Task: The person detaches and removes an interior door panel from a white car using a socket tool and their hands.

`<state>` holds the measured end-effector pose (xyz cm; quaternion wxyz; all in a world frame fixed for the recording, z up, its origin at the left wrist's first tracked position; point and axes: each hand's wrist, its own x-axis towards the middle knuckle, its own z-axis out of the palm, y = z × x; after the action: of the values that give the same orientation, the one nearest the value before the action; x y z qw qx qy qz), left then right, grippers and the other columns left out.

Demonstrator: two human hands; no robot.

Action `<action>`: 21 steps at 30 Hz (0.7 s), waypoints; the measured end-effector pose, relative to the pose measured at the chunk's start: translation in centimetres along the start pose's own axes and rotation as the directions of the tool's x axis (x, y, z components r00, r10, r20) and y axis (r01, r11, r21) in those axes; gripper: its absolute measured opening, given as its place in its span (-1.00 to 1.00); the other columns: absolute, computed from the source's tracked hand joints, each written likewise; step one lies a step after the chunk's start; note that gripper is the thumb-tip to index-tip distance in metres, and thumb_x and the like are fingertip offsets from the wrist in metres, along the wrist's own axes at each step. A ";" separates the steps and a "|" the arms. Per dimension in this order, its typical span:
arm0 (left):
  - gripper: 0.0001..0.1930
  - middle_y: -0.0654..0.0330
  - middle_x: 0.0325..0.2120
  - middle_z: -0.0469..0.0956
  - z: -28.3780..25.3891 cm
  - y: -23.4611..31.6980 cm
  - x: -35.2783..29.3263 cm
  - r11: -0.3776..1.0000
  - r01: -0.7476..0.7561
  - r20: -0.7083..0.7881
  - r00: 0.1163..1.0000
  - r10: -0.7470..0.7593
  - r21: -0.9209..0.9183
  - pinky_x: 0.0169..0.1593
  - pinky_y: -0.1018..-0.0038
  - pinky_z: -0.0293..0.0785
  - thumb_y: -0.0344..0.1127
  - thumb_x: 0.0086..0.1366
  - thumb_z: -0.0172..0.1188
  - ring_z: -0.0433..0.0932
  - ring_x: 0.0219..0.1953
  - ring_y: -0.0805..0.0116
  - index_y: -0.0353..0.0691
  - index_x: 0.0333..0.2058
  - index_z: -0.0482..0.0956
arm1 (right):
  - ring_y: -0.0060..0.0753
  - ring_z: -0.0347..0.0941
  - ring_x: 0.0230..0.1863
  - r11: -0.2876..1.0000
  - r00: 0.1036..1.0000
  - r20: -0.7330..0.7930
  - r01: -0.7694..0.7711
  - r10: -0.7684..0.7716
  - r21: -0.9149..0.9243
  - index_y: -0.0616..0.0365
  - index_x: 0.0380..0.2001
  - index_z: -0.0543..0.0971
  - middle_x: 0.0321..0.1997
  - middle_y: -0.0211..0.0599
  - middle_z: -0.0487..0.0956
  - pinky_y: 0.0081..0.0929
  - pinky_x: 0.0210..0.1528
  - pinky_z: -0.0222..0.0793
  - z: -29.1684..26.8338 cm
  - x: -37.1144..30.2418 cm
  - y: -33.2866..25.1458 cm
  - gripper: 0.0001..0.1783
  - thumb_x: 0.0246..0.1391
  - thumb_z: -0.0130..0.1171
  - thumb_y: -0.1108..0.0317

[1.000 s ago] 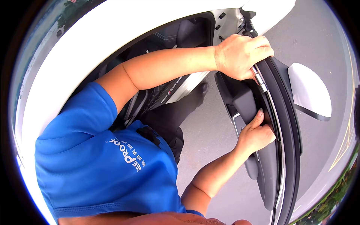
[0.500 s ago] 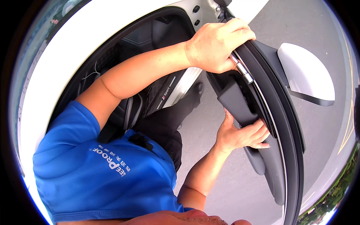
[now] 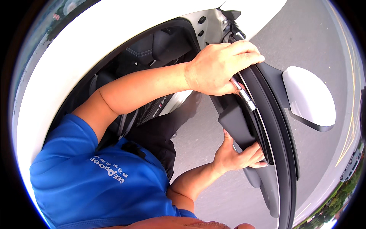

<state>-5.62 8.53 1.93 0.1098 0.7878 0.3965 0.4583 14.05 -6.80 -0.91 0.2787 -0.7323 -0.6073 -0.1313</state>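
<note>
Hands (image 3: 221, 68), two, at one door (image 3: 283, 152)

Shirt (image 3: 72, 175) plain blue, white print on chest. Trousers (image 3: 156, 139) black. Car body (image 3: 45, 87) white. Door frame (image 3: 282, 137) black, door panel (image 3: 236, 122) dark grey, metal piece (image 3: 248, 102) shiny silver. Mirror (image 3: 310, 97) white, black lower edge. Seat (image 3: 141, 49) black, pale stitching lines. Road (image 3: 297, 34) grey, yellow lines (image 3: 352, 76). Plants (image 3: 345, 196) green.
</note>
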 end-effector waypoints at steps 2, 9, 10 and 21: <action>-0.27 0.09 -0.06 0.47 0.3 0.4 -1.0 0.998 0.046 -0.095 0.994 -0.050 -0.050 -0.24 0.39 0.60 -0.35 -0.19 0.52 0.61 -0.28 0.17 -0.28 0.05 0.49 | 0.06 0.30 0.31 0.999 0.999 0.021 0.025 -0.024 -0.039 0.28 0.13 0.49 0.16 -0.14 0.51 0.29 0.41 -0.34 0.2 -0.3 0.5 0.15 -0.25 0.27 -0.55; -0.27 0.08 -0.22 0.44 0.9 4.7 -7.1 0.927 0.144 0.158 0.983 -0.094 -0.346 -0.45 0.47 0.46 0.10 -0.07 0.54 0.49 -0.47 0.34 -0.32 -0.07 0.52 | 0.14 0.21 0.37 0.994 0.988 0.131 0.095 -0.088 -0.048 0.14 0.27 0.39 0.31 -0.11 0.40 0.22 0.32 -0.09 -1.6 1.3 -1.0 0.06 -0.18 0.42 -0.35; -0.28 0.09 -0.21 0.44 0.8 4.4 -6.8 0.927 0.142 0.173 0.981 -0.085 -0.348 -0.45 0.47 0.46 0.09 -0.06 0.53 0.49 -0.47 0.35 -0.32 -0.06 0.52 | 0.14 0.19 0.37 0.995 0.985 0.144 0.095 -0.099 0.037 0.13 0.27 0.39 0.31 -0.12 0.39 0.21 0.32 -0.08 -2.0 1.6 -0.5 0.06 -0.18 0.41 -0.35; -0.41 0.07 -0.08 0.40 0.6 6.2 -7.1 0.798 0.400 0.287 0.911 -0.295 -0.451 -0.34 0.42 0.47 -0.39 -0.01 0.55 0.49 -0.38 0.33 -0.26 -0.02 0.43 | -0.33 0.56 -0.15 0.804 0.999 -0.041 0.002 0.028 0.595 0.44 0.04 0.47 -0.03 -0.11 0.59 -0.47 -0.11 0.51 -2.3 3.3 0.1 -0.58 0.33 0.16 0.25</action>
<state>-3.75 -0.56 0.41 0.4324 0.6878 0.3890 0.4343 15.25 -5.41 2.67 0.5093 -0.6089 -0.6062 0.0499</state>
